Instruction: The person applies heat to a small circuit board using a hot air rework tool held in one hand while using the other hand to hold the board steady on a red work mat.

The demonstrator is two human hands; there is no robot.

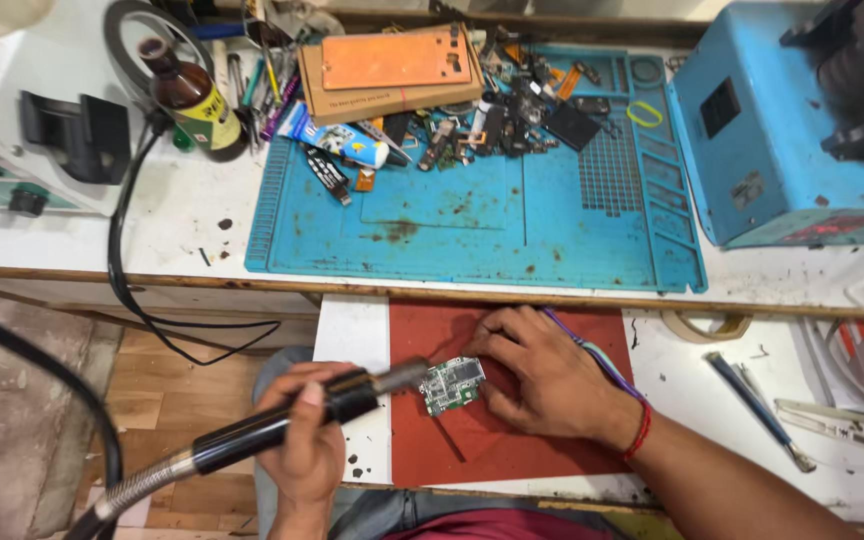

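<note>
Lower centre of frame: small green printed circuit board (452, 384) lies flat on a dull red rectangular work mat (522, 440), near the mat's left edge. Right hand (542, 375) rests on the mat, fingers curled down and pinning the board's right side; a red thread band sits at the wrist. Left hand (307, 435) is wrapped closed around the black handle of a hot-air wand (352, 395), its metal nozzle tip just beside the board's left edge, whether touching cannot be told. The wand's ribbed hose trails off to the lower left corner.

Open room: bare red mat below and right of the board; bare white bench strip left of the mat. Two slim metal tools (762, 400) lie well apart at lower right.

Upper shelf: a blue silicone repair mat (472, 225), stained, its near half bare. Its far edge carries a heap of dark phone parts (512, 125), a white and blue tube (337, 140) and a flat orange plate on a cardboard box (397, 65). Brown glass bottle (192, 100) stands at upper left; blue metal machine housing (772, 130) at upper right.
</note>
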